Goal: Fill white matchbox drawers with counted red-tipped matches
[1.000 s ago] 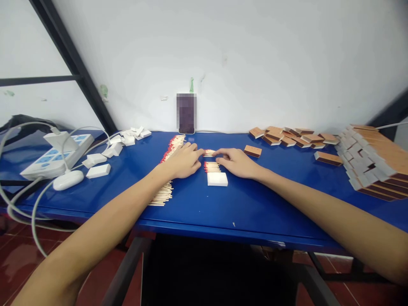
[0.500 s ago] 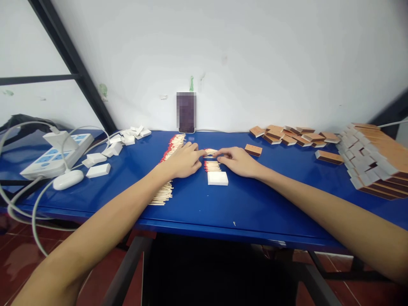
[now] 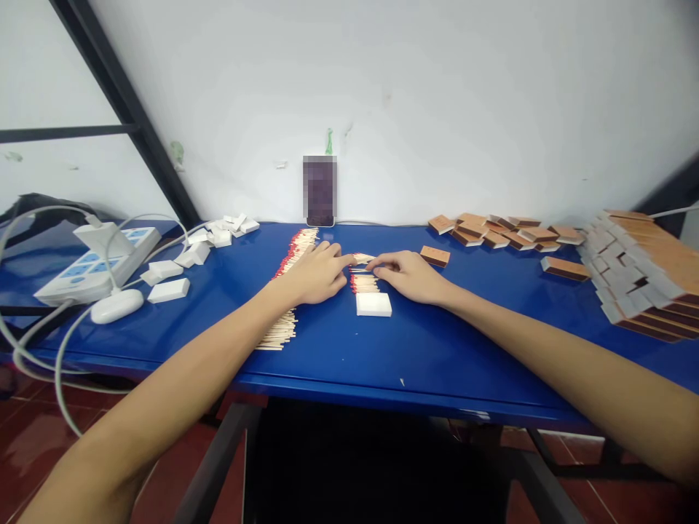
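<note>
A small group of red-headed matches [image 3: 361, 258] lies on the blue table between my hands. My left hand [image 3: 322, 273] rests palm down beside the long row of matches [image 3: 279, 331], partly covering it, with its index finger stretched to the red heads of the small group. From the other side, the bent index finger of my right hand [image 3: 404, 275] reaches the plain stick ends; its thumb is apart. Just nearer to me lies a second short row of matches [image 3: 365, 284], above a white matchbox tray [image 3: 374, 304]. Neither hand visibly grips anything.
White trays [image 3: 169, 290] lie scattered at left, near a power strip [image 3: 98, 266] with cables. One matchbox cover [image 3: 435, 255] sits right of my right hand; more covers [image 3: 502, 233] lie behind, and a large stack [image 3: 649, 273] stands far right. A pixelated phone [image 3: 320, 191] leans on the wall.
Both hands hold nearly the same pose. Between my fingertips, a match or two now lies slightly nearer to the lower short row.
</note>
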The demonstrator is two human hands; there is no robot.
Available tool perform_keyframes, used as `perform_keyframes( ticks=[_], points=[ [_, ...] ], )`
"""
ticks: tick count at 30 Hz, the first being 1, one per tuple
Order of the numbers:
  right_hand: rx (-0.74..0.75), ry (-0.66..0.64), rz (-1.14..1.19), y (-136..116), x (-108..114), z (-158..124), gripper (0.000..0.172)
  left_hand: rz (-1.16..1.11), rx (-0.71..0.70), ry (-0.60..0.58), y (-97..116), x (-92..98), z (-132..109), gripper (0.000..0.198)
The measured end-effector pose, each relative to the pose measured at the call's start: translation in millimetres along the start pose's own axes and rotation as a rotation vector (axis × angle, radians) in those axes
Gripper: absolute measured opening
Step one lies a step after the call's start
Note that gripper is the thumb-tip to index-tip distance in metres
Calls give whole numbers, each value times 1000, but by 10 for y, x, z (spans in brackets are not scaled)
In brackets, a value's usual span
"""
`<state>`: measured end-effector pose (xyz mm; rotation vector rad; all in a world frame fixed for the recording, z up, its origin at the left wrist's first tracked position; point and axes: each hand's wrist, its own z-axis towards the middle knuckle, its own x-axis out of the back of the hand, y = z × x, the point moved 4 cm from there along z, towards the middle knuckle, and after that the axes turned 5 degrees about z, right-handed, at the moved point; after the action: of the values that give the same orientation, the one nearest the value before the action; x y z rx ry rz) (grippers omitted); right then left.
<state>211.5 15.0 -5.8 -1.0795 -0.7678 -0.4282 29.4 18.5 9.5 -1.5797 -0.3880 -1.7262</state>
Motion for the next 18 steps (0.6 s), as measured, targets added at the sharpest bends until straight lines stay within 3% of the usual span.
perform_keyframes(
  ticks=[18],
  points=[
    [-9,48,-89,-1,-1,35,39,-28,20,-13,-6,0,2,44]
  ],
)
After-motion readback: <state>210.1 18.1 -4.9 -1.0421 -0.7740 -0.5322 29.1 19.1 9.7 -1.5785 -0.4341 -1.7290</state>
